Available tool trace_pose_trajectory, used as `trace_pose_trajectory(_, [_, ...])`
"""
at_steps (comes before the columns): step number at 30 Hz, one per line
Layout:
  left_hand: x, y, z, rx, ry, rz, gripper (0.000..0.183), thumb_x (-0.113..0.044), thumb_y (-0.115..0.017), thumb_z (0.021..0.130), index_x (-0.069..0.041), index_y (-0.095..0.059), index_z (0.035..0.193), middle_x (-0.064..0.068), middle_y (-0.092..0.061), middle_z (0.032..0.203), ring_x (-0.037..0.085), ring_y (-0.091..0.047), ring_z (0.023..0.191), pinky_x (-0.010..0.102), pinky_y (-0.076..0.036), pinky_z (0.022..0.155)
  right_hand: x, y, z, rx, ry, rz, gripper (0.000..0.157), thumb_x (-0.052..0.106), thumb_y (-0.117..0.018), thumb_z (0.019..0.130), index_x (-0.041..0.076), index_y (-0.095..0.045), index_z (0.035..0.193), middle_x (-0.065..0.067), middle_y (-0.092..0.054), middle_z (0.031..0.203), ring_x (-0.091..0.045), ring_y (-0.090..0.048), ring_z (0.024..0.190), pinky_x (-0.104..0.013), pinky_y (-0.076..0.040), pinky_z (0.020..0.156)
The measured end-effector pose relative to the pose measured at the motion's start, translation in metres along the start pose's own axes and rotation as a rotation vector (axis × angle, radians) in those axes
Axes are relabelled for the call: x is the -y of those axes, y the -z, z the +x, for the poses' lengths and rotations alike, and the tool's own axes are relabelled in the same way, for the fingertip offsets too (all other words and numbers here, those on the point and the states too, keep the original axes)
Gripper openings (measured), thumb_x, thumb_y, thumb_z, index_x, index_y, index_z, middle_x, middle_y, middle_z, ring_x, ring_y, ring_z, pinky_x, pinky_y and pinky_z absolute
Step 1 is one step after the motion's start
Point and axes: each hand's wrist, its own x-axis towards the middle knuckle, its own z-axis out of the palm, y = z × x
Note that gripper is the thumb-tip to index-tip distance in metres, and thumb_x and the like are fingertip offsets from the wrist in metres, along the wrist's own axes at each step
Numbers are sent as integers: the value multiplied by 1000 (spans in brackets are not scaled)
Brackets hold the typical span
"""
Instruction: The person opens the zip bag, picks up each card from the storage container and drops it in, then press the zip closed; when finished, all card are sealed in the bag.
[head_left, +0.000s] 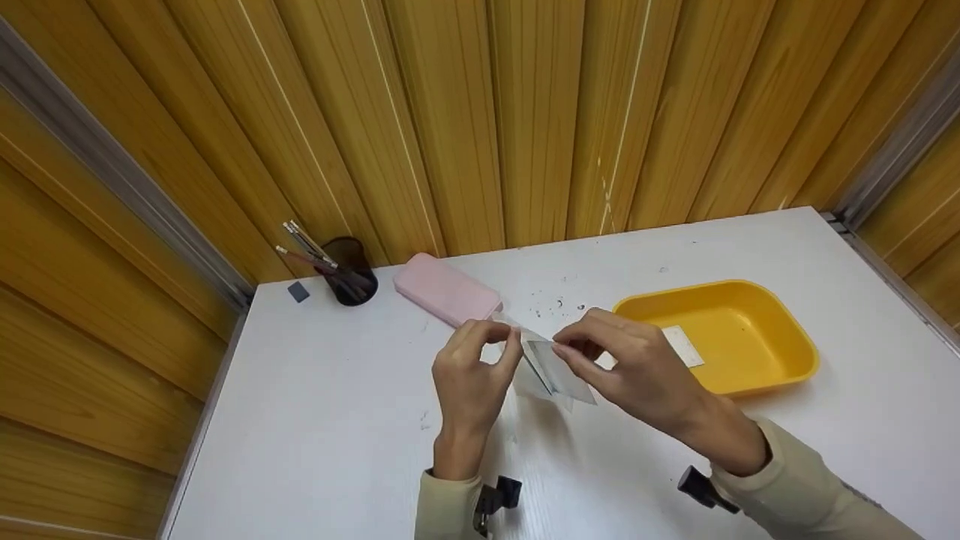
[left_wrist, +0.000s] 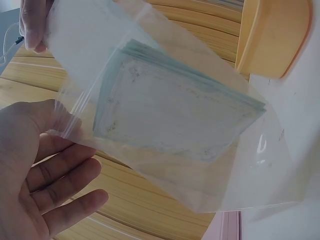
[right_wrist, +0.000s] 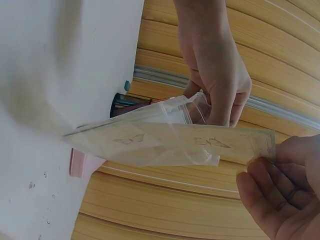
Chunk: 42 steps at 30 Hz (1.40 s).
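Note:
Over the table, my left hand [head_left: 469, 375] pinches the mouth edge of a clear zip bag [left_wrist: 265, 175] between thumb and forefinger, its other fingers spread loosely. Inside the bag lies a stack of pale paper sheets [left_wrist: 170, 107] with greenish edges. My right hand [head_left: 641, 367] pinches the outer end of one sheet [right_wrist: 245, 140] printed with butterflies. That sheet sticks partly out of the bag's mouth, and its far part overlaps the bag in the right wrist view.
A yellow bin [head_left: 791, 330] stands at the right with a white card [head_left: 682, 346] in it. Behind the hands lies a pink case [head_left: 446, 289]. A dark pen holder [head_left: 360, 259] with several pencils and a small dark eraser [head_left: 298, 291] are at the back left, near the slatted wall.

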Motion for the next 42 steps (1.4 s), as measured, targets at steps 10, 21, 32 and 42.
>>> trace_pose_trajectory(10, [-1, -2, -2, 1, -9, 3, 14, 0, -85, 82, -9, -75, 84, -2, -73, 80, 14, -71, 73, 33, -60, 66, -5, -4, -4, 40, -15, 30, 27, -10, -84, 84, 6, -75, 103, 2, -69, 86, -10, -65, 71, -16, -55, 67])
trace_pose_trajectory(21, [-1, -3, -2, 6, -20, 10, 14, -1, -85, 82, -10, -75, 84, -2, -73, 79, 14, -71, 73, 33, -59, 66, -11, -10, -6, 86, -1, -22, 25, -6, -86, 84, 5, -75, 104, 0, -73, 89, -11, -67, 72, -18, -55, 64])
trace_pose_trajectory(32, [-3, -1, -1, 11, -6, -6, 12, -2, -85, 83, -9, -75, 83, -1, -74, 80, 14, -71, 74, 32, -60, 69, -14, 11, -13, 59, -74, 50, 29, -11, -82, 85, 5, -76, 108, 1, -73, 92, -12, -67, 74, -16, -55, 67])
trace_pose_trajectory(42, [-2, 0, -1, -2, -7, -20, 12, -1, -84, 83, -9, -75, 83, -2, -74, 80, 13, -71, 74, 32, -60, 68, -27, 39, -30, 56, -264, -26, 24, -6, -83, 87, 6, -77, 106, 7, -75, 96, -9, -69, 78, -17, -57, 71])
